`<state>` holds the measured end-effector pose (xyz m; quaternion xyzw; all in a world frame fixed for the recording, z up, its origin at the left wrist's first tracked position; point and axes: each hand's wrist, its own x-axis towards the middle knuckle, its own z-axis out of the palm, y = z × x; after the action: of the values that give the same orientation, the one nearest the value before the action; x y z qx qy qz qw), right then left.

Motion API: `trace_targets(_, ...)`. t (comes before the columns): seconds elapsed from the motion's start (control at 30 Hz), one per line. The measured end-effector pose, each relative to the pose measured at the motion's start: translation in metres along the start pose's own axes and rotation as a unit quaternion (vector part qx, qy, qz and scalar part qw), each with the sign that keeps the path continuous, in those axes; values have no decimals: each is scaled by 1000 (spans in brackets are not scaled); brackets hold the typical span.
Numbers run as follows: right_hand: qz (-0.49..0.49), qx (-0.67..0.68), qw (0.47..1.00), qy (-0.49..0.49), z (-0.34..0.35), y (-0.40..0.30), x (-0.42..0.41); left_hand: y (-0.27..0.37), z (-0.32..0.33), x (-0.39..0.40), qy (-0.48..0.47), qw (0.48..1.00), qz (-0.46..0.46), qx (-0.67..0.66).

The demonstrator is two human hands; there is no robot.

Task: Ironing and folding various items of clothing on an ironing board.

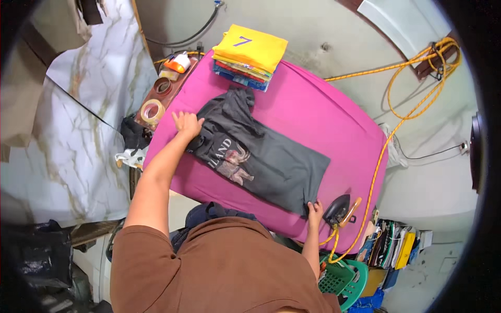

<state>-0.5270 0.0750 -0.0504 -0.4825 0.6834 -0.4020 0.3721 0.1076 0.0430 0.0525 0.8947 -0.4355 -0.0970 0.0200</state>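
A dark grey printed T-shirt [282, 164], folded lengthwise, lies across a pink cloth-covered ironing surface [313, 109]. My left hand [188, 124] is at its collar end, thumb against the fabric and one finger extended; whether it grips the cloth cannot be made out. At the hem's near corner, my right hand [315, 211] pinches the fabric between thumb and fingers. Just right of that hand rests a black clothes iron [337, 209] with an orange-brown handle. Beyond the shirt stands a stack of folded clothes [250, 51], a yellow garment on top.
Tape rolls [152, 111] and a white-and-orange bottle [179, 62] sit on a narrow board at the left. The iron's yellow cord [375, 168] runs over the right side up to a wall loop. Green plastic baskets [338, 276] and stacked clothes [391, 244] stand below right.
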Motion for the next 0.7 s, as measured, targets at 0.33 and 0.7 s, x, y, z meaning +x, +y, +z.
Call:
trace_targets(0.33,13,-267,958,101,38,-51,-5,-14,35,17,-77,996,-50,-18)
trace_targets(0.7,-23,-233,971,57,41,-57,-2,-68,52,43,-149,895,-1,-421)
